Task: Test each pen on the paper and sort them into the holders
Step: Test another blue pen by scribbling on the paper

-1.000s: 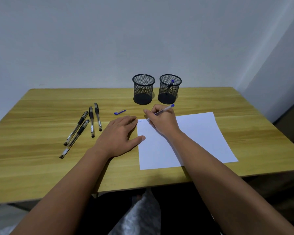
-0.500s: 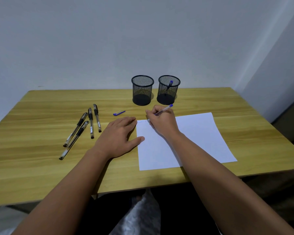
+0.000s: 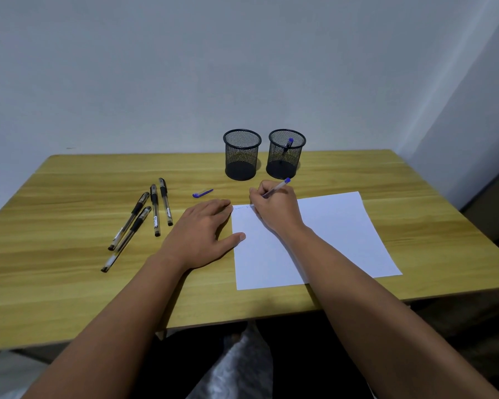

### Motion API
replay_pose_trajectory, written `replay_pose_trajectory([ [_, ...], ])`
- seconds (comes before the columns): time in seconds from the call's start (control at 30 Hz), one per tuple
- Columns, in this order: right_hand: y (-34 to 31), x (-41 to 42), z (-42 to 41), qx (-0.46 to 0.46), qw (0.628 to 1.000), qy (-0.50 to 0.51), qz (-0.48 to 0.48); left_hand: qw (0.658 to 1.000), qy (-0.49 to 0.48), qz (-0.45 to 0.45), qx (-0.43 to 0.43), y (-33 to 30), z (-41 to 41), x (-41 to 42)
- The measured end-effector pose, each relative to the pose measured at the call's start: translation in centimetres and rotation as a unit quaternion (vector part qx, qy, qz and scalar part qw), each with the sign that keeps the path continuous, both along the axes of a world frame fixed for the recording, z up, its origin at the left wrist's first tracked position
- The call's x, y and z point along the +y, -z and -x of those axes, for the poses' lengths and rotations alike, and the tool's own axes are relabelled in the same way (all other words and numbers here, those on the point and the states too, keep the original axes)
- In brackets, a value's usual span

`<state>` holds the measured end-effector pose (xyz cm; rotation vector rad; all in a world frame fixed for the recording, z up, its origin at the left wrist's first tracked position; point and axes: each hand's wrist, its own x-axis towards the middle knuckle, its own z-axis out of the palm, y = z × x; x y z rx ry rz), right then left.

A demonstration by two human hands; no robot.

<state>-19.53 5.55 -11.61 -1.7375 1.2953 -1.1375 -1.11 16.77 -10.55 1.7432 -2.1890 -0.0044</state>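
My right hand (image 3: 275,208) grips a blue pen (image 3: 278,186) with its tip on the top left of the white paper (image 3: 329,240), beside faint blue marks. Flat on the table lies my left hand (image 3: 203,233), fingertips and thumb touching the paper's left edge. The pen's blue cap (image 3: 202,193) rests on the table behind my left hand. Several black pens (image 3: 144,218) lie in a loose group to the left. Two black mesh holders stand at the back: the left holder (image 3: 241,155) looks empty, the right holder (image 3: 285,155) has one blue pen (image 3: 289,144) in it.
The wooden table (image 3: 69,283) stands against a pale wall, with another wall close on the right. Its front edge runs just below the paper, and my knees show beneath it.
My right hand has slid a little to the right along the top of the paper while writing, leaving more faint blue marks. My left hand has stayed put.
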Motion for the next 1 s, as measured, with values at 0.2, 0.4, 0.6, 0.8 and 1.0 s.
replay_pose_trajectory([
  [0.2, -0.03, 0.07, 0.06, -0.003, 1.0, 0.004, -0.006, 1.0, -0.001, -0.002, 0.003, 0.0, 0.04, -0.05],
  [0.4, -0.17, 0.15, 0.07, -0.003, 1.0, 0.007, -0.002, 1.0, 0.0, 0.001, 0.008, 0.17, 0.0, -0.02],
  [0.6, -0.09, 0.1, 0.22, -0.017, 0.999, 0.028, 0.008, 1.0, -0.002, 0.0, 0.008, 0.32, -0.03, -0.03],
  [0.8, -0.02, -0.06, 0.06, -0.013, 0.999, 0.037, -0.011, 1.0, -0.001, -0.002, 0.003, 0.19, -0.01, -0.02],
  [1.0, -0.02, 0.01, 0.06, -0.002, 0.999, 0.03, -0.017, 1.0, -0.001, -0.004, 0.001, 0.13, 0.0, -0.04],
])
